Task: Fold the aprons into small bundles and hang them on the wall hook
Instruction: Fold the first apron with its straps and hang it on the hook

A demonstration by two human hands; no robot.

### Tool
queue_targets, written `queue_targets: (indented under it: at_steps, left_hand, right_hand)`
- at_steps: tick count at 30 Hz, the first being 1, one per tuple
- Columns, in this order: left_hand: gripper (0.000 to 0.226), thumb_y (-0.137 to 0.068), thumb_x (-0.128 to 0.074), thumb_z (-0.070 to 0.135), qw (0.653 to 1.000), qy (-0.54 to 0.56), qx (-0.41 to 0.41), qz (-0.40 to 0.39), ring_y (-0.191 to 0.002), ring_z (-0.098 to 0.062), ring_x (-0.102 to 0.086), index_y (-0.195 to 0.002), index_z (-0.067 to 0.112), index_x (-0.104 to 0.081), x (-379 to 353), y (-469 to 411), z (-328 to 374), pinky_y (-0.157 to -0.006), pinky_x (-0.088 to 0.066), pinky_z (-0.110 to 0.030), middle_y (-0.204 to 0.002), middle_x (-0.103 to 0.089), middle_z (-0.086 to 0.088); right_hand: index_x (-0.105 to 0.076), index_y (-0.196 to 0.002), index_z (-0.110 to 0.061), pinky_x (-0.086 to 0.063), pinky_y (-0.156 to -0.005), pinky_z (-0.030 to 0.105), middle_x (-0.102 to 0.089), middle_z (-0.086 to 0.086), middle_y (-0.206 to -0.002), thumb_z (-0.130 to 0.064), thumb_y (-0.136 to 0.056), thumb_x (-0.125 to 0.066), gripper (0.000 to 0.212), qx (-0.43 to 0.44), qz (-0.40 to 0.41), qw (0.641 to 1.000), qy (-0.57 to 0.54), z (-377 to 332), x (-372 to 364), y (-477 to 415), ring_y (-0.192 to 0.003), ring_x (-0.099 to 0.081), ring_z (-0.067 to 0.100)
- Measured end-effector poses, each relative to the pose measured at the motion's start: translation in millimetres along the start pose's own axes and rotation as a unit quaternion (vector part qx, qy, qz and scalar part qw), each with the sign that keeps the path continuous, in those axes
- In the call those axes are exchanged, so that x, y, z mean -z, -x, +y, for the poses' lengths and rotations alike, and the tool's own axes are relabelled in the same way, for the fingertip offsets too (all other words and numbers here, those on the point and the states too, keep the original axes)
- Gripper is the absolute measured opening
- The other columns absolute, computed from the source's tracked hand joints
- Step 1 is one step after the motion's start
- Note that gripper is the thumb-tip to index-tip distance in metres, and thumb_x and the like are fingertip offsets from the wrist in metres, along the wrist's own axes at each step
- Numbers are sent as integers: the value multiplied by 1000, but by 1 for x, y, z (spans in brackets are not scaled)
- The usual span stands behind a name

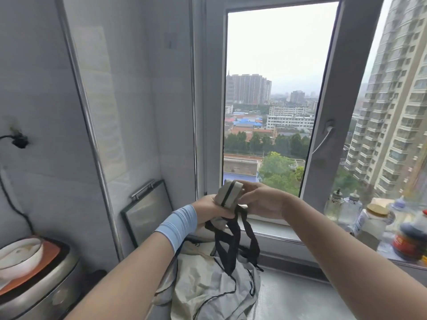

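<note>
On the bench (300,296) lies a crumpled pale apron (208,289). Above it, the left hand (208,207) has its grip closed around a small folded apron bundle (228,195), and the right hand (261,202) pinches the bundle's top. Black straps (231,241) hang down from it. Behind is the window (272,100).

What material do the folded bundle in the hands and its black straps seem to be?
Folded bundle: thin matte woven cloth, likely cotton or polyester; it creases softly. Black straps: flat fabric tape, probably; they hang limp and twisted.
</note>
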State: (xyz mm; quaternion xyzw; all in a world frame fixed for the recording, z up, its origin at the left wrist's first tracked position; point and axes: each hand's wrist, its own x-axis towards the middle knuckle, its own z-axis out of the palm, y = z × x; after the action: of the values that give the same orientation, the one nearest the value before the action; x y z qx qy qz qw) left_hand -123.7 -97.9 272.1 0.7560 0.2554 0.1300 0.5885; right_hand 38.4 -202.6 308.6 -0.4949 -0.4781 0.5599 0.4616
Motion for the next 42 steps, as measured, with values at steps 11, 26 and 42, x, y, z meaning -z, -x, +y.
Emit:
queue_targets:
  at_steps: [11,26,42]
  left_hand:
    - [54,-70,-77,46,997,-20,-68,41,-104,-21,-66,-116,27,-57,-4,1,33,-95,-52,-38,-110,-70,-5]
    - [32,-92,-64,23,971,201,-50,118,-76,-25,-65,-118,5,-57,65,4,25,-75,-54,-39,-82,-67,-8]
    - [25,-75,-75,42,943,-205,-46,257,-73,-18,-61,-91,25,-68,86,-4,37,-68,-48,-27,-76,-67,7]
  right_hand:
    - [-73,-99,-2,-59,-69,28,-75,11,-86,-13,-77,-83,26,98,233,961,115,-29,-17,-13,-74,-70,16]
    - [-77,-86,-18,-44,-68,28,-71,-2,-74,-15,-87,-71,8,-28,231,948,216,-14,-9,-15,-69,-54,17]
    - [-64,-113,9,-56,-67,36,-69,20,-89,13,-86,-29,44,159,59,983,-70,-46,-48,-28,-68,-61,31]
